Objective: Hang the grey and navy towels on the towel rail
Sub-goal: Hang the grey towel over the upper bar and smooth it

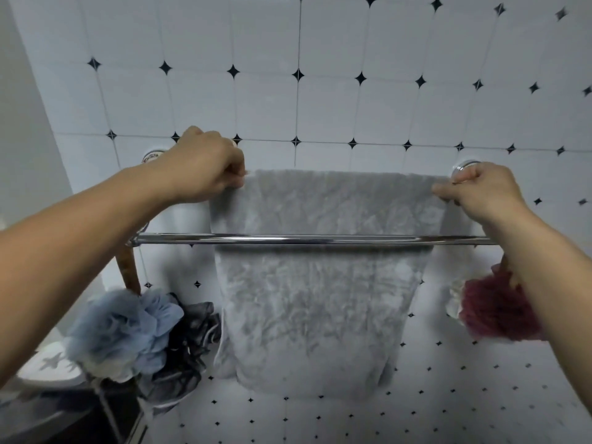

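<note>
We see a plush, matt grey towel [317,299] of fluffy cloth, a polished, mirror-bright metal towel rail [320,240], glossy smooth wall tiles [262,104], and at eight o'clock a gauzy blue mesh sponge [121,328].

Towel [320,299] behind front rail [314,240]

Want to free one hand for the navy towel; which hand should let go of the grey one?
Probably either: left hand and right hand both pinch the grey towel top corners; no navy towel shows.

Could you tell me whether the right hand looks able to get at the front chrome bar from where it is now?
Probably yes: the right hand pinches the grey towel just above the front chrome bar, which is bare there.
</note>
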Motion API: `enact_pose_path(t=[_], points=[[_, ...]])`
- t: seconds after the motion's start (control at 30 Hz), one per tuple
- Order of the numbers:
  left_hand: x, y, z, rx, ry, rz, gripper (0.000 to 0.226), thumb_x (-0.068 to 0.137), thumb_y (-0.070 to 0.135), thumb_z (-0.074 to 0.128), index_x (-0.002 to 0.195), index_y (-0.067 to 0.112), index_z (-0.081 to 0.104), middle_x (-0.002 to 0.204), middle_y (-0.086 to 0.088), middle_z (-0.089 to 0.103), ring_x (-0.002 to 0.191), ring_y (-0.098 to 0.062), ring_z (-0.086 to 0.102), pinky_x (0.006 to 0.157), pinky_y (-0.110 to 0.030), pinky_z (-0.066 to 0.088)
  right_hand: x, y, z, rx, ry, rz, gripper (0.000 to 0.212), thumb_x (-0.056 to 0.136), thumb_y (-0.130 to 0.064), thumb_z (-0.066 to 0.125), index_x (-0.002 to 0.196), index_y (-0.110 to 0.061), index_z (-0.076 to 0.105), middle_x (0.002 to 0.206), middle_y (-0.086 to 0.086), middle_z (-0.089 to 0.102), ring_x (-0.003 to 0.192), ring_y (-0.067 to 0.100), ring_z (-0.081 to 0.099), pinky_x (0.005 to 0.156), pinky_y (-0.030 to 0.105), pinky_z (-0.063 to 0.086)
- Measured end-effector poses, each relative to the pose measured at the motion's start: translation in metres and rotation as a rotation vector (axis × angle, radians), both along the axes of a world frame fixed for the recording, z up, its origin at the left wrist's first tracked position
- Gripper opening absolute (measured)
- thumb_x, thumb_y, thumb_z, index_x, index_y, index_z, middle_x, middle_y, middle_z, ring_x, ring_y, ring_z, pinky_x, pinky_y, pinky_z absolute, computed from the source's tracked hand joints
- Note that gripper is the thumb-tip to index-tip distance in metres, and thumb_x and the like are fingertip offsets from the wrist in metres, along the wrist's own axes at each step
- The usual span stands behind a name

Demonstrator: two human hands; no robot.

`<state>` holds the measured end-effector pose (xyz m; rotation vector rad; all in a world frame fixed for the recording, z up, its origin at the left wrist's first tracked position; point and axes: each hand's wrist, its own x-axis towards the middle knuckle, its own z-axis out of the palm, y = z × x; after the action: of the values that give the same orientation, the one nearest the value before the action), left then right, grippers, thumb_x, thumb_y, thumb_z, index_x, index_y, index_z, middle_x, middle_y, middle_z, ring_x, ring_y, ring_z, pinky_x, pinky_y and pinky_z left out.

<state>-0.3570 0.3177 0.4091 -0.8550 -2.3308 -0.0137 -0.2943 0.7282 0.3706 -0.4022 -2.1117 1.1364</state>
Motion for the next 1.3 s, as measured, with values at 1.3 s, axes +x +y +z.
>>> enact_pose_path(t=[1.3], points=[[0.010, 0.011, -0.016, 1.565, -0.907, -0.063, 0.011, 0.083, 0.016, 0.073, 0.088, 0.007, 0.068, 0.065, -0.002, 0.070, 0.053, -0.015, 0.064, 0.050, -0.022, 0.054, 0.013, -0.013, 0.030, 0.915, -0.190, -0.192, 0.014, 0.079, -0.028, 0.058, 0.066, -0.024, 0.060, 0.078, -0.001, 0.062, 0.080, 0.027, 0.051, 0.071, 0.035, 0.033]])
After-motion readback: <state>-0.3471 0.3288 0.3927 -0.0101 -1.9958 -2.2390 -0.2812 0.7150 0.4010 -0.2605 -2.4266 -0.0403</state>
